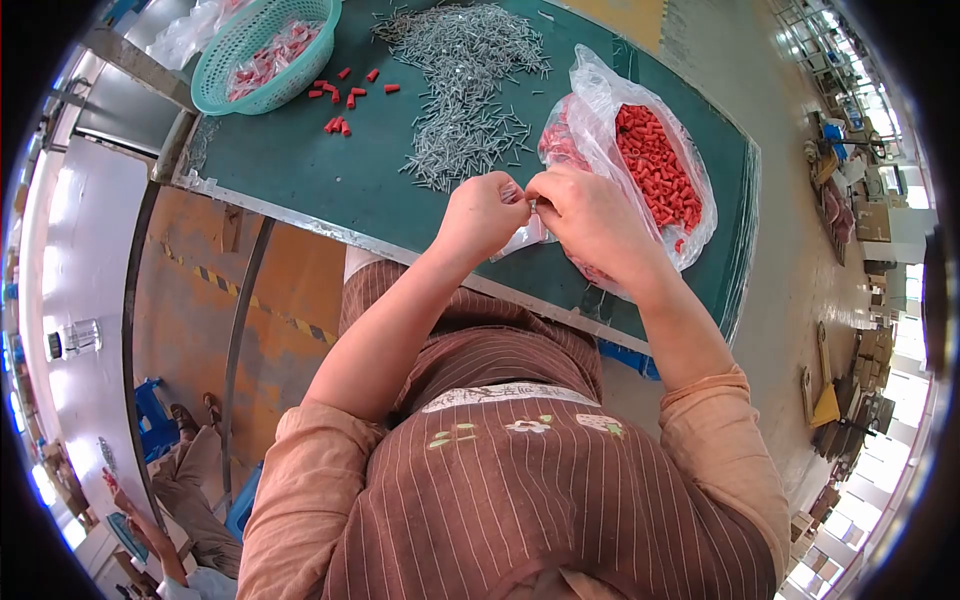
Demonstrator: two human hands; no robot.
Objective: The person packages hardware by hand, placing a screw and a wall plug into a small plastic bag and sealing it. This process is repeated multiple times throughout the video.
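Observation:
Both of my hands meet near the front edge of the green-topped table. Fingers pinched, my left hand [484, 216] grips the top of a small clear plastic bag [524, 238]. My right hand [582, 208] is closed on the same bag from the other side, its fingertips touching those of the left. The bag's lower part shows below the fingers; its contents are hard to make out. Just right of my right hand, a large clear bag [597, 122] lies open, full of small red plastic tube-like pieces [655, 165]. Beyond my left hand spreads a pile of silver screw-like metal pins [465, 70].
Several loose red pieces [340, 127] lie on the green tabletop [375, 185]. A turquoise basket [205, 75] at the far left holds filled small bags [275, 60]. Another person's arm [140, 520] appears at the lower left beside a white table [85, 240].

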